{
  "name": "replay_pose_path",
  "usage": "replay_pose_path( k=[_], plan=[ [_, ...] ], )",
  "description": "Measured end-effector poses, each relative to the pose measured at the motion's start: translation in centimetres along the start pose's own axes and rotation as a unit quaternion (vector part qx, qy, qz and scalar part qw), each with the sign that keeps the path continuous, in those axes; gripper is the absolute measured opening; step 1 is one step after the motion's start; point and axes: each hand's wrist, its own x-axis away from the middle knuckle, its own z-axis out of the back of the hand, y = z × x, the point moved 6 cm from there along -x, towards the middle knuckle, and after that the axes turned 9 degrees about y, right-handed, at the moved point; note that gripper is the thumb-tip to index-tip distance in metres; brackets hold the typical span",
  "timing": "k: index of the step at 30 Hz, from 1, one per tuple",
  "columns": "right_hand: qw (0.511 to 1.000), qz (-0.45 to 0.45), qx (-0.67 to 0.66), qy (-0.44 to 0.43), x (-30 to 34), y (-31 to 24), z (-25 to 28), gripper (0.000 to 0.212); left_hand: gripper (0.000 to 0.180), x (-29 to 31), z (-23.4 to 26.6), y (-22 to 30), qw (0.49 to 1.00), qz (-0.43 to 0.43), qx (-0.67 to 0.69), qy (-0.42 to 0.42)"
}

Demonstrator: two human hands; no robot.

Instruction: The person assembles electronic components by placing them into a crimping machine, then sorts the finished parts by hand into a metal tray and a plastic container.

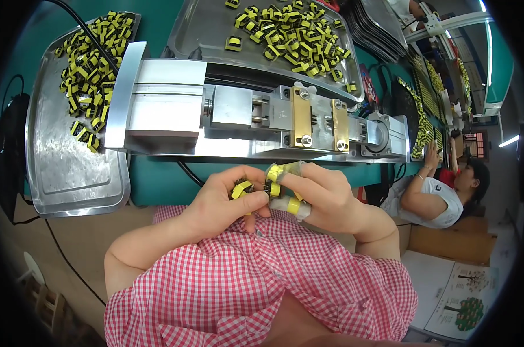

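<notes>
In front of my chest, below the machine's front edge, my two hands meet. My left hand (215,202) is closed around a small yellow-taped transformer (241,189) with a black base and pins. Between the fingertips of both hands is a second transformer (273,188), its dark pins turned toward the left thumb. My right hand (328,196) pinches that one. Pale covers (282,204) with yellow tape bands wrap some of its fingers. The fingers partly hide both pieces.
A metal clamping machine (169,110) with brass-coloured plates (301,117) stands just beyond my hands. Trays of similar transformers lie at left (71,185) and behind it (198,37). A black cable (91,32) crosses the left tray. At right a co-worker (429,196) sits along the bench.
</notes>
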Motion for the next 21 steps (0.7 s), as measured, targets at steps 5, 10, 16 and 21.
replay_pose_path(
  k=[5,10,16,21],
  plan=[
    [0.996,-0.076,0.02,-0.035,-0.9,0.6,2.1,0.039,0.022,0.3,-0.7,0.5,0.999,-0.021,-0.029,-0.015],
    [0.975,-0.101,0.184,0.066,-1.6,3.4,6.8,0.033,0.029,0.1,0.1,-0.9,0.989,0.042,0.132,-0.053],
    [0.973,-0.1,0.209,0.016,-2.3,5.4,7.0,0.029,0.023,0.1,0.0,-0.9,0.996,0.053,0.05,-0.058],
    [0.972,-0.052,0.23,-0.01,-3.0,5.2,6.5,0.028,0.024,0.0,0.4,-1.0,0.997,0.035,0.053,-0.053]
  ],
)
